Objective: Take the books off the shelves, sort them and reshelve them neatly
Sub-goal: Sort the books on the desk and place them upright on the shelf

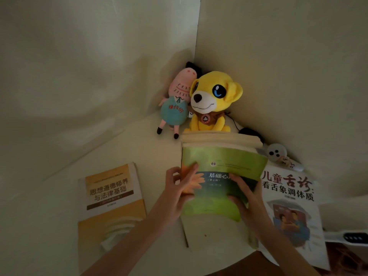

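Left arm: bare forearm reaching in from the bottom left toward the centre.
Left hand (pixel 179 190): fingers curled at the left edge of a green book (pixel 223 162), one finger stretched across its cover.
Right arm: bare forearm rising from the bottom right.
Right hand (pixel 251 200): thumb on the cover, fingers beneath, pinching the book.

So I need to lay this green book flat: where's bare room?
Bare surface lies behind the orange book, along the left wall up to the pink plush, and in a narrower strip between orange book and green book. The right is crowded: white book and yellow plush.
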Motion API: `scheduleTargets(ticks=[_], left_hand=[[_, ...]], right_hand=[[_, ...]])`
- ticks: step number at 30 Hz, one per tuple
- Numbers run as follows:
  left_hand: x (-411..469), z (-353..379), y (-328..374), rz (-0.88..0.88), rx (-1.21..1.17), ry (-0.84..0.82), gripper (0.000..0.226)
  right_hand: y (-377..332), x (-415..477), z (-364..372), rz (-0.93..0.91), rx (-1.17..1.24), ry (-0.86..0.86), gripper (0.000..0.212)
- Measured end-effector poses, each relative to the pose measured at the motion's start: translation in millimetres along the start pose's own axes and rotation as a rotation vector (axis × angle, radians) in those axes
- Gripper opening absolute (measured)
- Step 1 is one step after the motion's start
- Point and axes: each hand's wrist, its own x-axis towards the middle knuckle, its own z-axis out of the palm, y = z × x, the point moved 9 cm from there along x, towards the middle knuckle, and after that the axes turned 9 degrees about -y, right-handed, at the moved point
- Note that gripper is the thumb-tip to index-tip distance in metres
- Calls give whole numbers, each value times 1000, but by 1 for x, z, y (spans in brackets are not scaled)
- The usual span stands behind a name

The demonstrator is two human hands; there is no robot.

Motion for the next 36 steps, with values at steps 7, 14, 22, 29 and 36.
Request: scheduleTargets(ticks=[7,14,22,29,36], left_hand=[[-9,5,4,204,180,-1,96],[-11,15,-10,144,223,-95,114],[-11,16,-15,84,168,-60,108],[3,6,-17,-18,32,-62,104],[6,-27,-14,-116,-187,-99,98]], right_hand=[[17,-19,12,-48,-123,31,20],[22,-17,13,-35,-182,-17,29],[24,-17,16,-18,-160,-101,28],[18,3,8,0,-58,-85,39],[6,32,10,161,132,-293,76]])
